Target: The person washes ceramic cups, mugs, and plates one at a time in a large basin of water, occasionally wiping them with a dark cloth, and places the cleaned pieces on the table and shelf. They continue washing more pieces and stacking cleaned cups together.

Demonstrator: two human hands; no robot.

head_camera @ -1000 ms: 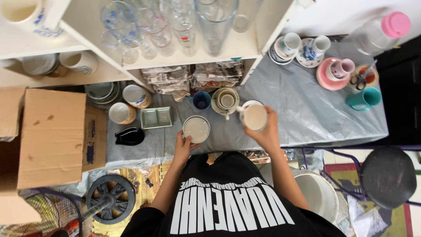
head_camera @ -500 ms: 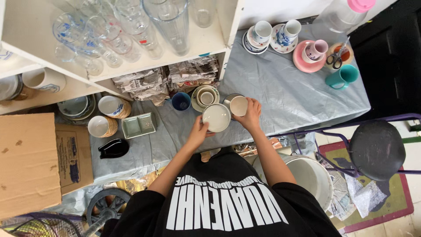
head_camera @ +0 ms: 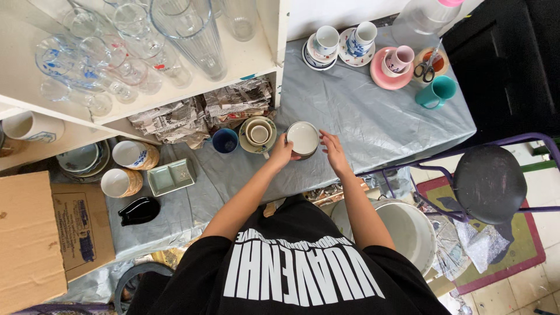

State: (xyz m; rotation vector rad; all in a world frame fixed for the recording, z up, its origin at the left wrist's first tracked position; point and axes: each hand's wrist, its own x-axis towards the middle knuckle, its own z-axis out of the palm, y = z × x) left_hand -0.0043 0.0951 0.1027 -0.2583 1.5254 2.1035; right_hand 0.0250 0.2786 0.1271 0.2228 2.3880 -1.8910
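While both my hands close around it, the small white bowl (head_camera: 303, 139) sits on the grey-covered tabletop (head_camera: 373, 122) between them. My left hand (head_camera: 281, 153) cups its left rim, fingers curled against the side; my right hand (head_camera: 332, 150) rests along its right edge with the fingers stretched forward and loosely together. Whether the bowl is lifted or resting flat I cannot tell, since its base is hidden behind its own rim and my fingers.

Just left of my left hand stands a stack of beige saucers with a cup (head_camera: 258, 133), and beyond that a dark blue cup (head_camera: 224, 140). Crumpled newspaper (head_camera: 198, 114) lies further ahead, partly tucked under the white shelf (head_camera: 245, 61), whose glasses (head_camera: 186, 35) are cut off by the top edge. Ahead and to the right of my right hand are a pink saucer with a cup (head_camera: 391, 69), scissors (head_camera: 427, 65) and a teal mug (head_camera: 436, 92). To the right and near me, a dark round stool (head_camera: 490, 182) stands; a white bucket (head_camera: 408, 227) is partly hidden behind my right arm.
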